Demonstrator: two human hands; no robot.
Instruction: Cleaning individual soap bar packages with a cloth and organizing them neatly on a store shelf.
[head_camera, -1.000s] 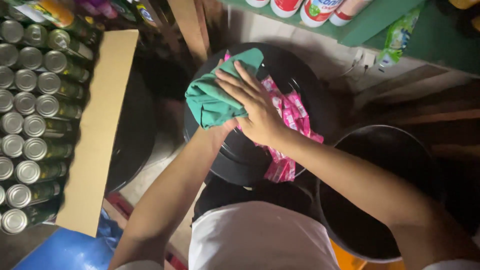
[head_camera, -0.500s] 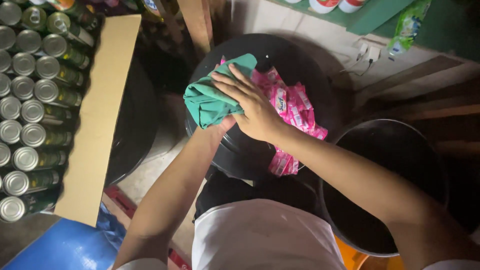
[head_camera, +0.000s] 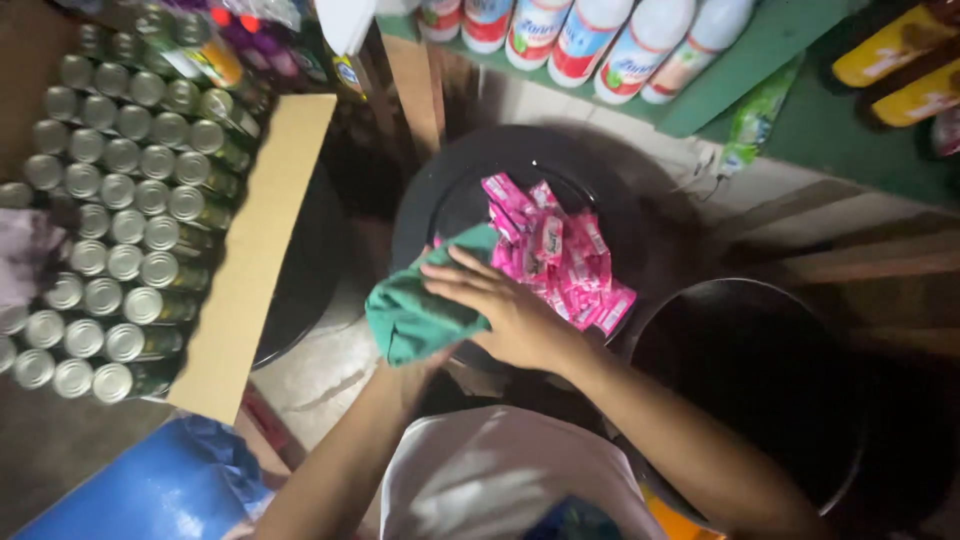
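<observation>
**Cloth on a dark round lid, sachets close by**

Head view: the right hand lies flat on a green cloth at centre frame, its fingers spread apart and pressing rather than clamped. The left hand is hidden under the cloth, so whether it is gripping cannot be told. The cloth sits bunched on the lower left edge of a black round lid, which looks smooth and slightly glossy.

Risk, as I judge it: the pink sachets lie loosely heaped just beside the cloth, touching the hand's far side. A wide sweep could push these thin, slippery foil packets over the rim, toward the open dark tub at lower right or onto the floor.

At left, ranks of metal cans stand beside a flat cardboard sheet; white plastic bottles line the green shelf above.
</observation>
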